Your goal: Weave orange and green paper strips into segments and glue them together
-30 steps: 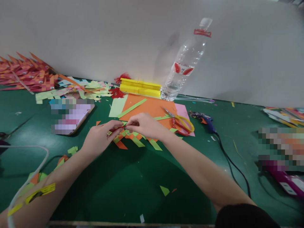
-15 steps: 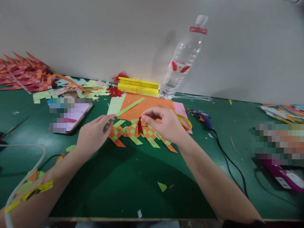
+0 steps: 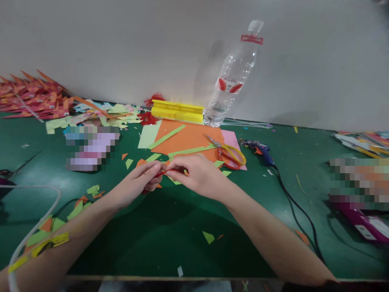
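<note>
A red tassel is pinched between both hands, its cord running from one set of fingertips to the other. My left hand is closed around the tassel's body, which mostly hides in the fingers. My right hand is closed on the other end with thumb and forefinger. Beneath and behind the hands lies a woven orange and green paper piece, largely covered by them. Just past it are green paper strips on orange sheets, and scissors with yellow and red handles.
A blue glue gun with a black cord lies to the right. A leaning water bottle and a yellow holder with red tassels stand by the wall. A phone, paper scraps and red woven pieces lie left.
Both hands have come together nearer to me, and the left hand now grips the tassel that the right alone held. The scissors, hidden before by the right hand, now show.
</note>
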{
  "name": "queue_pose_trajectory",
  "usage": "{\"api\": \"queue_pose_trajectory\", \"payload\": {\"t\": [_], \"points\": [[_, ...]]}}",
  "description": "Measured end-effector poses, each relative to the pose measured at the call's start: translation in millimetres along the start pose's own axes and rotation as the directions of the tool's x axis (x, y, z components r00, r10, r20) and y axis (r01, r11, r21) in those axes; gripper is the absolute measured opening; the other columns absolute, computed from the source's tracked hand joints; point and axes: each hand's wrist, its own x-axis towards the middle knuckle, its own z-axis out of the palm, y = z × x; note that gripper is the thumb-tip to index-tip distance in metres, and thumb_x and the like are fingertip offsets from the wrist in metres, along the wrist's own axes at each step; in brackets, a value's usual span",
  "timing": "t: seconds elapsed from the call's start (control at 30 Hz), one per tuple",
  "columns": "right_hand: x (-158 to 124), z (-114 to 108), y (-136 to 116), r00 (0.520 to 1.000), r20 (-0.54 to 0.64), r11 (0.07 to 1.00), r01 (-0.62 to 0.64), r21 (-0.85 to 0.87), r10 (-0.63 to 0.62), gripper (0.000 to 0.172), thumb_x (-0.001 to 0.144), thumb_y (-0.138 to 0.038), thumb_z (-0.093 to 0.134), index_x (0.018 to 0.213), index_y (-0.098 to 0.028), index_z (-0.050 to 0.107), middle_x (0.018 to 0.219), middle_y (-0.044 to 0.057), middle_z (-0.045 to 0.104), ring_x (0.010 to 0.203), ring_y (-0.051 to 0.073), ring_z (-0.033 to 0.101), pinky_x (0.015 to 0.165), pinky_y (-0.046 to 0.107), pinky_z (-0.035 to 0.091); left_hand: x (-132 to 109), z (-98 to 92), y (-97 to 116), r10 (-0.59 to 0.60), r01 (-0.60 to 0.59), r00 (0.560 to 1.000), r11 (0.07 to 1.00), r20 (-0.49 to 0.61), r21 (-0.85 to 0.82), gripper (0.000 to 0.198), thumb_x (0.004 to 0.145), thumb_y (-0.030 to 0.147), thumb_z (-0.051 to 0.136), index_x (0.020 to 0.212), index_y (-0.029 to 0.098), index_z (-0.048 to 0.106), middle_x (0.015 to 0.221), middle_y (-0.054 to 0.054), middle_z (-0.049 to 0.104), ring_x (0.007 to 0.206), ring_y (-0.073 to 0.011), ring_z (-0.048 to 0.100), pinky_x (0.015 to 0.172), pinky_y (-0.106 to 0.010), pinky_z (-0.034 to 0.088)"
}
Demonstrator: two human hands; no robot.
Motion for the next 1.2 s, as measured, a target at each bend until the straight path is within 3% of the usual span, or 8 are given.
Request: {"api": "queue_pose_trajectory", "payload": {"t": [0.17, 0.3, 0.47, 0.7, 0.87, 0.97, 1.07, 1.2], "points": [[0.7, 3.4, 5.2, 1.0, 0.009, 0.966, -0.016, 0.257, 0.014, 0.011, 0.087, -0.025, 0.061, 0.084, -0.017, 0.069, 0.075, 0.0, 0.07, 0.066, 0.01, 0.06, 0.063, 0.024, 0.041, -3.1, -2.8, 3.5, -0.01, 0.007, 0.999, 0.998, 0.044, 0.055, 0.035, 0.09, 0.051, 0.054, 0.08, 0.018, 0.055, 0.061, 0.007, 0.029, 0.049, -0.0066, 0.023, 0.043, -0.018, 0.02], [3.4, 7.9, 11.8, 0.994, -0.039, 0.834, -0.065, 0.548, 0.103, 0.015, 0.083, -0.03, 0.065, 0.083, -0.016, 0.068, 0.073, 0.001, 0.07, 0.066, 0.011, 0.063, 0.063, 0.024, 0.048, -2.9, -5.3, 0.0, 0.03, -0.036, 0.995, 0.997, 0.091, 0.074, 0.036, 0.092, 0.05, 0.052, 0.077, 0.017, 0.057, 0.056, 0.007, 0.031, 0.047, -0.0069, 0.025, 0.043, -0.02, 0.019], [6.5, 12.7, 15.2, 0.995, -0.011, 0.678, -0.062, 0.732, 0.103, 0.016, 0.081, -0.033, 0.067, 0.083, -0.016, 0.067, 0.071, 0.001, 0.069, 0.067, 0.012, 0.065, 0.068, 0.027, 0.052, 0.2, -5.7, -0.2, 0.091, -0.107, 0.981, 0.99, 0.17, 0.087, 0.034, 0.094, 0.045, 0.049, 0.079, 0.016, 0.061, 0.066, -0.001, 0.052, 0.059, -0.0114, 0.047, 0.055, -0.023, 0.037], [6.7, 18.7, 12.8, 0.991, -0.006, 0.73, -0.096, 0.677, 0.136, 0.013, 0.081, -0.029, 0.066, 0.082, -0.016, 0.067, 0.068, 0.0, 0.066, 0.066, 0.011, 0.063, 0.066, 0.027, 0.05, -2.8, -1.8, 0.1, -0.013, 0.024, 0.983, 0.998, 0.184, -0.059, 0.03, 0.091, 0.045, 0.055, 0.08, 0.018, 0.061, 0.062, 0.004, 0.039, 0.052, -0.0093, 0.035, 0.047, -0.02, 0.033], [7.5, 21.5, 12.7, 0.996, -0.01, 0.668, -0.051, 0.742, 0.087, 0.015, 0.086, -0.031, 0.061, 0.087, -0.017, 0.064, 0.07, -0.001, 0.066, 0.067, 0.01, 0.061, 0.065, 0.025, 0.048, -3.0, 1.5, -2.3, -0.014, 0.027, 0.998, 0.979, 0.066, -0.202, 0.029, 0.086, 0.044, 0.062, 0.073, 0.017, 0.063, 0.055, 0.006, 0.03, 0.047, -0.0072, 0.025, 0.041, -0.018, 0.021], [9.6, 25.8, 12.8, 0.977, -0.096, 0.632, -0.048, 0.774, 0.191, 0.017, 0.085, -0.033, 0.06, 0.095, -0.018, 0.059, 0.076, -0.001, 0.064, 0.065, 0.009, 0.058, 0.061, 0.024, 0.047, -1.2, 3.6, -1.9, -0.01, -0.005, 0.999, 0.953, -0.048, -0.303, 0.027, 0.085, 0.042, 0.065, 0.075, 0.017, 0.063, 0.056, 0.007, 0.028, 0.047, -0.0062, 0.021, 0.041, -0.016, 0.019], [9.6, 35.9, 13.4, 0.935, -0.205, 0.636, -0.027, 0.772, 0.288, 0.016, 0.085, -0.035, 0.059, 0.089, -0.02, 0.055, 0.077, -0.002, 0.059, 0.063, 0.009, 0.054, 0.059, 0.024, 0.045, 0.4, 4.3, -2.2, -0.006, -0.05, 0.989, 0.923, -0.145, -0.382, 0.023, 0.083, 0.039, 0.068, 0.076, 0.017, 0.065, 0.061, 0.004, 0.036, 0.051, -0.0064, 0.03, 0.043, -0.014, 0.029], [5.4, 52.6, 11.0, 0.935, -0.28, 0.779, 0.005, 0.627, 0.219, 0.014, 0.084, -0.033, 0.06, 0.086, -0.02, 0.054, 0.08, -0.002, 0.058, 0.068, 0.01, 0.054, 0.064, 0.026, 0.046, 1.6, 3.3, -3.9, 0.001, -0.087, 0.983, 0.882, -0.182, -0.463, 0.019, 0.076, 0.035, 0.076, 0.074, 0.017, 0.07, 0.092, -0.003, 0.056, 0.075, -0.0115, 0.051, 0.061, -0.018, 0.049]]}}
